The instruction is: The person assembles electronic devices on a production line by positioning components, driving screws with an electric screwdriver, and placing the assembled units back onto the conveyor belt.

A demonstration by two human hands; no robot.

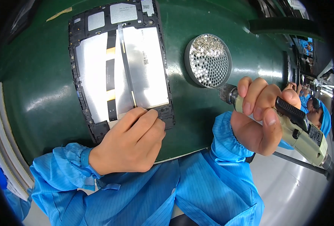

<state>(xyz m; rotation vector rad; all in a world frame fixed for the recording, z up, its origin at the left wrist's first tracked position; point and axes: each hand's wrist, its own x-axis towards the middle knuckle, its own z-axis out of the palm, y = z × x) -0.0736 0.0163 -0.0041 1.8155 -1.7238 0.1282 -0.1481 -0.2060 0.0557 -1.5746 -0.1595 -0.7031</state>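
An opened tablet-like device (148, 75) lies on the green work surface, with silver panels, a black frame and dark ribbon strips showing. My left hand (131, 141) rests on its near edge, fingers curled and pressed together; whatever they pinch is hidden. In my right hand (263, 103) is a beige electric screwdriver (302, 141) with a black lever, held tilted with its knurled nose toward a round grey tray (187, 71). Small screws (207, 44) are heaped at the tray's far side, and others sit in its holes. The screwdriver's nose is close to the tray's near-right rim.
A green mat (42, 113) covers the table. White layered boards (8, 135) stand at the left edge, and a tan strip (59, 14) lies at the far left. A person in a blue cap (325, 118) sits at the right. A dark cable (299, 162) trails behind the screwdriver.
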